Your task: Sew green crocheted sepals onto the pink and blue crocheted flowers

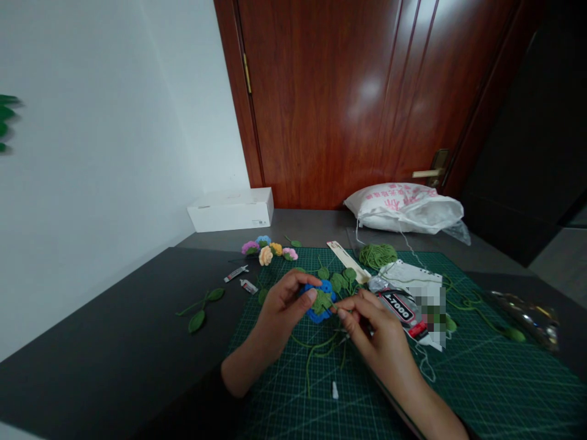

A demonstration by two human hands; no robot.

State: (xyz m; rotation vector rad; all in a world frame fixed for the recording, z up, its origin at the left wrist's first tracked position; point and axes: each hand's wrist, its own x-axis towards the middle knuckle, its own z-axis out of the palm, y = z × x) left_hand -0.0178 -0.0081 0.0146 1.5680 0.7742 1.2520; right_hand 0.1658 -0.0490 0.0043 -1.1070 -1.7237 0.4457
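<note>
My left hand [287, 302] is closed around the left side of a blue crocheted flower [318, 315], thumb on its green crocheted back [323, 299]. My right hand [373, 321] pinches at the right edge of that green piece, where a thin green strand seems to lie between thumb and fingertips. Just behind the flower are several green crocheted leaves [339, 281]. Green yarn ends [309, 366] trail below on the cutting mat. A dark pointed metal tool, partly hidden, shows under my right fingers; I cannot tell its kind.
Small crocheted flowers [266, 253] and two glue tubes [248, 286] lie back left, near a leaf sprig [197, 321]. A green yarn bundle [378, 255], a T-7000 package [401, 308] and a white bag [403, 208] are right. A white cap [335, 390] lies on the green mat [293, 415].
</note>
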